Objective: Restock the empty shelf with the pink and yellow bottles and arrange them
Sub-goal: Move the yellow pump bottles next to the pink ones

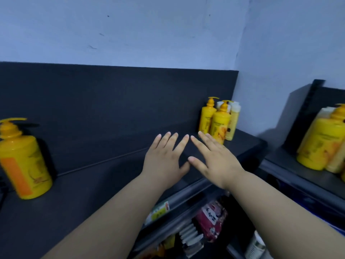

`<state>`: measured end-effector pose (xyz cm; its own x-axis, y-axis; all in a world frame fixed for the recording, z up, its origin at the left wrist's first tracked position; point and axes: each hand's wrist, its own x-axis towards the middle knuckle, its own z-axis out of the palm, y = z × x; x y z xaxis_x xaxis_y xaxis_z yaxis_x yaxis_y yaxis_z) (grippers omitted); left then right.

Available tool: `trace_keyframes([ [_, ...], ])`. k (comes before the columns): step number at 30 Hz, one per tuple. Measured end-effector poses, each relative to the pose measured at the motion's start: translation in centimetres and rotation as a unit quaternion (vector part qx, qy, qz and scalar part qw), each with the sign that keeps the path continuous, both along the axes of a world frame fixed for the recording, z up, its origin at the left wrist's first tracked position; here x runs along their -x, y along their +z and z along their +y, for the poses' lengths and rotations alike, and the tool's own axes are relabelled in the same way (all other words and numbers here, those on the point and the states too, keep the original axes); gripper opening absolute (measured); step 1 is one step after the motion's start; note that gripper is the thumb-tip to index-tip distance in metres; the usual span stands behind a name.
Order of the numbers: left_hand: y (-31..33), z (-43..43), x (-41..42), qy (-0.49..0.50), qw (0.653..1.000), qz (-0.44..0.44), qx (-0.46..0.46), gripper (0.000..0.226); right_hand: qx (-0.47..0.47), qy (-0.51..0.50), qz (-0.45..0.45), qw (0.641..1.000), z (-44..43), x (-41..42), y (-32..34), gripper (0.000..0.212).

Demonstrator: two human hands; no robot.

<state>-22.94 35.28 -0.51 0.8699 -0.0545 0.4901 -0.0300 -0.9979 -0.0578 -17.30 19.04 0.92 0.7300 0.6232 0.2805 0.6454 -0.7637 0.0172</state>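
My left hand (165, 161) and my right hand (214, 161) hover side by side over the dark top shelf (93, 184), palms down, fingers spread, holding nothing. A yellow pump bottle (22, 161) stands at the shelf's left end. A cluster of yellow pump bottles (219, 123) with a pale yellow bottle (233, 122) behind stands at the shelf's right end, just beyond my right fingertips. No pink bottle shows on this shelf.
A dark back panel (112, 100) rises behind the shelf, under a blue wall. To the right, a second shelf unit (291, 165) carries a large yellow pump bottle (319, 143). Below the front edge, a lower shelf holds pink packets (211, 219) and other goods.
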Motion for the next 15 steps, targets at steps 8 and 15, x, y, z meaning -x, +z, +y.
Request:
trace_keyframes([
  [8,-1.5,-8.8,-5.1,-0.043,0.999,0.027,-0.002,0.072,-0.024,-0.039,0.025,0.999,-9.6,-2.8,-1.4,0.09],
  [15,-3.1,-11.3,-9.6,-0.053,0.997,0.051,-0.016,0.072,-0.06,-0.059,0.07,0.994,-12.8,-6.4,-3.0,0.075],
])
